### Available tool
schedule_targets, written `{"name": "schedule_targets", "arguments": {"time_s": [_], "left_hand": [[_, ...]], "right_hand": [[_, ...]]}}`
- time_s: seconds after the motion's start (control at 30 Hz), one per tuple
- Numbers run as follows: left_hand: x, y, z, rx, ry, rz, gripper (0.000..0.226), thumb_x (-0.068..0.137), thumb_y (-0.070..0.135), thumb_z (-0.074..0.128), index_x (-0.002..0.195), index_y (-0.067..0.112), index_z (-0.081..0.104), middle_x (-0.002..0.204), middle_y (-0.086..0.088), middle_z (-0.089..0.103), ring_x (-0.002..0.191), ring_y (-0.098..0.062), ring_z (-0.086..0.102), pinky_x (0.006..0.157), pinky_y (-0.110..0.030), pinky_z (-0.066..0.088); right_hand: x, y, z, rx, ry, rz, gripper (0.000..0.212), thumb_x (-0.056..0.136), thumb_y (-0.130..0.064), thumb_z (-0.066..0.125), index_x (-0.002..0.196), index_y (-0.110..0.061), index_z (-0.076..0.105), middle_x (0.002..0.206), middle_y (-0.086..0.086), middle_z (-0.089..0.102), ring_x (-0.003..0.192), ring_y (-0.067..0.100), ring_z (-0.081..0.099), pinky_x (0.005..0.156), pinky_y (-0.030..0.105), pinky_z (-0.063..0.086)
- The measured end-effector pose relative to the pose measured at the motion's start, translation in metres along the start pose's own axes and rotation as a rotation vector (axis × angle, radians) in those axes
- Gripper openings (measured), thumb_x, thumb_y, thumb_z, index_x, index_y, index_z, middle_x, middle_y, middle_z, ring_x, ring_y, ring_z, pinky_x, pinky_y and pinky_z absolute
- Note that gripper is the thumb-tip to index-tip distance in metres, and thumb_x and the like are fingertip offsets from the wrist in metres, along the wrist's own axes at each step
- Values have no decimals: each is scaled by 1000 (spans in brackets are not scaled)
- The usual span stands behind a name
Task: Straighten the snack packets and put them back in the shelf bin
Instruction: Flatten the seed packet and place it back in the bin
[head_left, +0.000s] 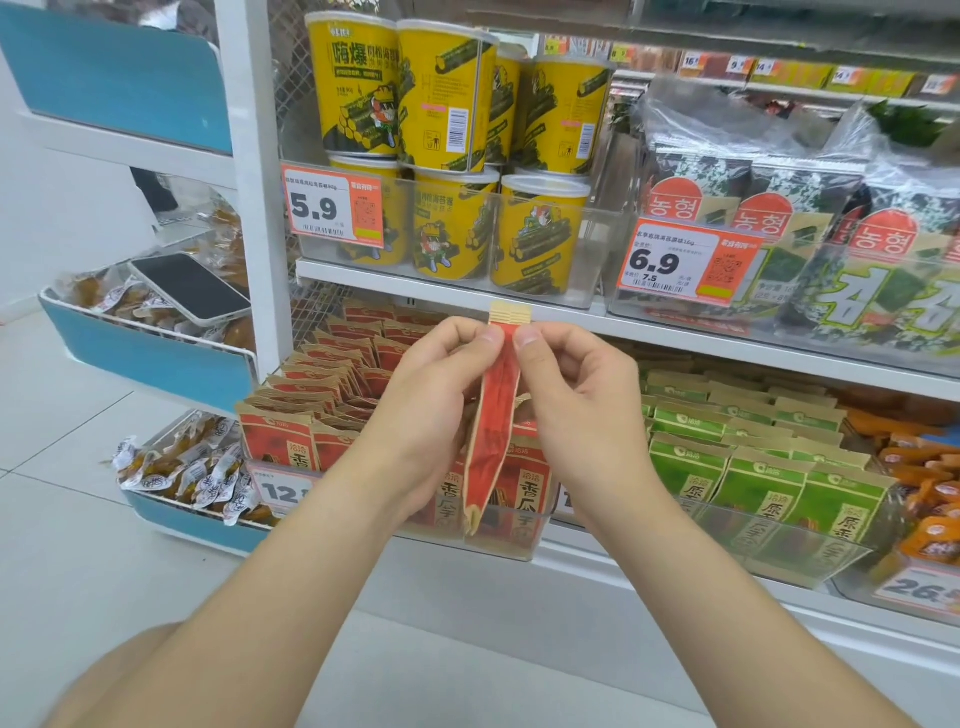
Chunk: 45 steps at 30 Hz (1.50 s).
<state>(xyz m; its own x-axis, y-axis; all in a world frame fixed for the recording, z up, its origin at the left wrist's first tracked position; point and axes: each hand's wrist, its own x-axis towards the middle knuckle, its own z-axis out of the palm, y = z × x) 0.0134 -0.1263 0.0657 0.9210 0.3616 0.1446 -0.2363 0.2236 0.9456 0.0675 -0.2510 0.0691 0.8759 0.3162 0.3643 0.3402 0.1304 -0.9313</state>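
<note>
Both the left hand (434, 410) and right hand (576, 400) pinch one red snack packet (493, 415) near its top seal, centre frame, before the shelf bin (530, 540); press its folds flat before slotting it upright.

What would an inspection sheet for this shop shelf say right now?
Surface: white shelf carrying clear bins.
Job's things: one red packet held upright, edge-on, in front of the bin; more red packets stand in rows inside it.
Clutter: a phone lying on snacks in the blue side rack.
Grippers: left hand and right hand both pinch the packet's top seal.
Cables: nothing seen.
Surroundings: yellow tubs above, green packets to the right, price tags.
</note>
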Motion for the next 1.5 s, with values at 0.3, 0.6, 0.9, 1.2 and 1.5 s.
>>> {"name": "schedule_targets", "arguments": {"time_s": [0.3, 0.6, 0.9, 1.2, 1.5], "left_hand": [[3, 5, -5, -173, 111, -10, 43, 109, 38, 58, 131, 1, 60, 116, -17, 68, 119, -38, 72, 106, -52, 56], [-1, 8, -10, 83, -37, -26, 27, 105, 32, 68, 124, 16, 77, 105, -7, 79, 92, -23, 75, 86, -47, 59], [-6, 14, -23, 234, -145, 102, 27, 106, 19, 67, 131, 25, 77, 123, -7, 80, 122, -38, 72, 108, -64, 55], [-10, 18, -31, 329, -318, 101, 38, 113, 14, 52, 148, 25, 62, 131, 1, 78, 121, -21, 75, 96, -42, 64], [-9, 20, -38, 262, -138, 73, 39, 87, 7, 83, 124, 8, 71, 113, -6, 83, 102, -23, 81, 82, -34, 67]], "right_hand": [[1, 1, -8, -228, -292, 216, 47, 63, -57, 83, 101, -33, 67, 108, -3, 79, 94, 22, 79, 85, 57, 65], [4, -2, -12, -57, -126, 140, 52, 100, -53, 72, 96, 0, 74, 92, 22, 79, 95, 53, 73, 86, 70, 59], [6, -3, -21, -75, -207, 73, 36, 104, -40, 71, 91, -8, 77, 95, 14, 81, 101, 44, 76, 95, 63, 61], [8, 3, -27, -117, -251, 30, 15, 103, -19, 72, 97, -9, 81, 95, 8, 82, 94, 24, 79, 87, 36, 66], [9, 7, -23, -70, -173, 24, 17, 103, -19, 73, 90, -10, 80, 100, 7, 83, 99, 31, 79, 95, 53, 64]]}}
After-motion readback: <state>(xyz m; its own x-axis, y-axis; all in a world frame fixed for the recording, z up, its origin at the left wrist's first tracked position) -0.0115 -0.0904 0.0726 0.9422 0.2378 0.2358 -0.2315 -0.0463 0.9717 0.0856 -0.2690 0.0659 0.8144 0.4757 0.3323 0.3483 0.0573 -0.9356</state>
